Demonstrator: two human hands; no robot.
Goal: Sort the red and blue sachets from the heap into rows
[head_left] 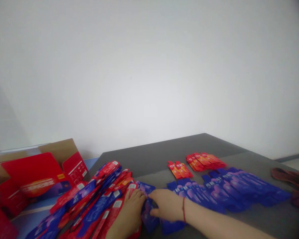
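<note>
My left hand (131, 210) lies on the right side of a heap of mixed red and blue packets (97, 202); its fingertips are bent and what they grip, if anything, is hidden. Beside it, my right hand (165, 204) reaches in from the right with thumb and fingers around the edge of a blue packet (148, 215). To the right of that hand, blue packets (229, 189) lie overlapping in a long row. Behind them are two groups of red-orange packets, a small one (179, 170) and a larger one (204, 161).
An open red cardboard box (35, 172) with raised flaps stands at the left, on a light blue surface. The dark grey table (151, 159) reaches back towards a white wall. A dark reddish-brown item (291, 179) lies at the right edge.
</note>
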